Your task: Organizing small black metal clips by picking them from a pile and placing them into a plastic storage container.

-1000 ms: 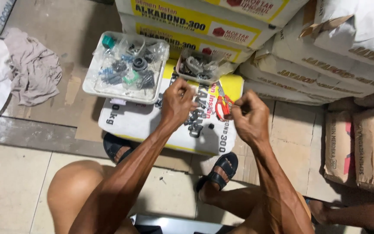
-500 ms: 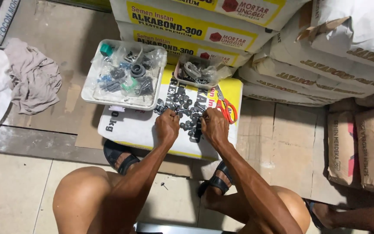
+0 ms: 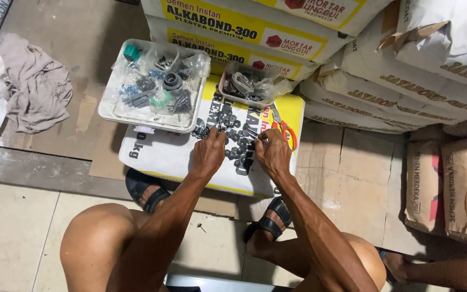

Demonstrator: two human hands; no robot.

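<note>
Hands have come together over the centre of the frame since a second ago: then they were held apart and raised, the right one near the scissors; now both lie low on the heap of small dark parts (image 3: 233, 141). That reads as work gone from handling a single piece to picking among the loose pile.

Left hand (image 3: 209, 154): fingers bent down, tips pressed into the heap's left edge; whether a piece is pinched, cannot tell. Right hand (image 3: 272, 152): fingers curled close together at the heap's right edge, apparently nipping a small dark piece, though the piece itself is hidden.

The heap lies on a flat white-and-yellow sack (image 3: 174, 154), centre frame, just below the trays.

Count:
- trays, two: large white tray (image 3: 109, 111) upper left of centre, holding bagged fittings; small clear tray (image 3: 247, 86) to its right.
- scissors (image 3: 287, 132), one pair, orange handles, just right of the right hand.
- sandals, two: one (image 3: 142, 190) under the sack's lower edge, one (image 3: 270, 221) lower centre.
- grey rag (image 3: 33, 86), one, upper left.
- loose dark parts: too many and too small to count.
</note>
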